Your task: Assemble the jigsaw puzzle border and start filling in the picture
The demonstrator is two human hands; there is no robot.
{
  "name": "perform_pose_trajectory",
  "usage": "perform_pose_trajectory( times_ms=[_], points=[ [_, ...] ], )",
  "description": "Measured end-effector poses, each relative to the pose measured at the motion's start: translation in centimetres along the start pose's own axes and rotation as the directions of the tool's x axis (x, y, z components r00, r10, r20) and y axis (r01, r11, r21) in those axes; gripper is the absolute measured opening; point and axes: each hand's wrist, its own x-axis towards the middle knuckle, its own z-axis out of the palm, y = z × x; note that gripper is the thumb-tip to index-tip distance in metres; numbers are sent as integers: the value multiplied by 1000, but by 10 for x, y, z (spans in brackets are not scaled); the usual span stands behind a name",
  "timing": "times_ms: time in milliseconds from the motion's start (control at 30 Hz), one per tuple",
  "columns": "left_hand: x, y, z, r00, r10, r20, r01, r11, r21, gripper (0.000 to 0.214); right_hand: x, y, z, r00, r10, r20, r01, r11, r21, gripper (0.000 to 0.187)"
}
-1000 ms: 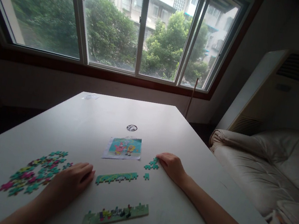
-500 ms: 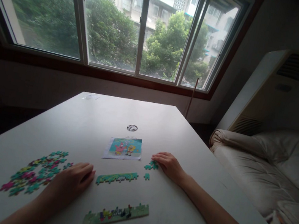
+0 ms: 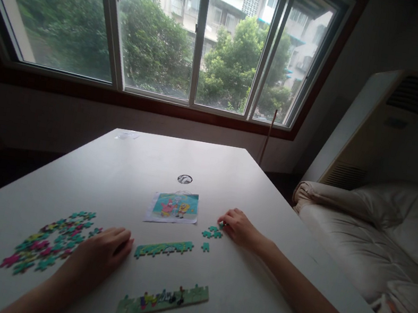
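My left hand (image 3: 109, 247) rests on the white table (image 3: 264, 301) with its fingers curled, and its palm side is hidden. Beside it and partly behind the wrist lies a spread of loose jigsaw pieces (image 3: 50, 242) in teal, pink and yellow. My right hand (image 3: 237, 227) has its fingertips pinched at a teal puzzle piece (image 3: 221, 225), at the right edge of a small teal cluster (image 3: 210, 232). A single teal piece (image 3: 205, 247) lies just below that cluster. Between my hands are a joined teal strip (image 3: 164, 249) and, nearer me, a joined green strip (image 3: 163, 300).
A printed cartoon picture (image 3: 175, 207) lies beyond the strips, with a round emblem (image 3: 184, 179) behind it. A clear scrap (image 3: 127, 135) is at the table's far left corner. To the right stands a pale sofa (image 3: 341, 234); a window (image 3: 165, 35) is ahead.
My right hand has drawn back a little to the right, its fingers bending in from lying over the teal cluster, so more of the cluster shows. My left hand stays put.
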Motion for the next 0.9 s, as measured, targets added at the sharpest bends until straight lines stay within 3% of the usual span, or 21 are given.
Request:
perform_pose_trajectory(
  times_ms=[133,367,467,567,733,833,900],
  points=[
    [0,0,0,1000,2,-8,-2,1000,-5,30,0,0,-2,1000,19,-9,-19,999,42,25],
    [1,1,-1,1000,4,-3,-4,1000,-2,31,1,-4,-15,998,43,-38,-37,991,129,4],
    [2,0,0,1000,10,6,-10,1000,21,31,1,0,-26,980,179,-88,-159,968,191,5],
    [1,0,1,1000,13,8,-13,999,34,30,1,6,-39,915,387,-114,-335,886,320,8],
    [1,-2,1,1000,22,20,-23,999,40,30,3,7,-50,823,564,64,-480,633,607,14],
    [0,-3,2,999,17,32,-18,999,42,30,3,-2,-49,834,517,190,-500,565,656,12],
    [0,-3,3,999,13,39,-15,999,41,30,2,-10,-47,867,423,263,-485,601,635,12]
  ],
)
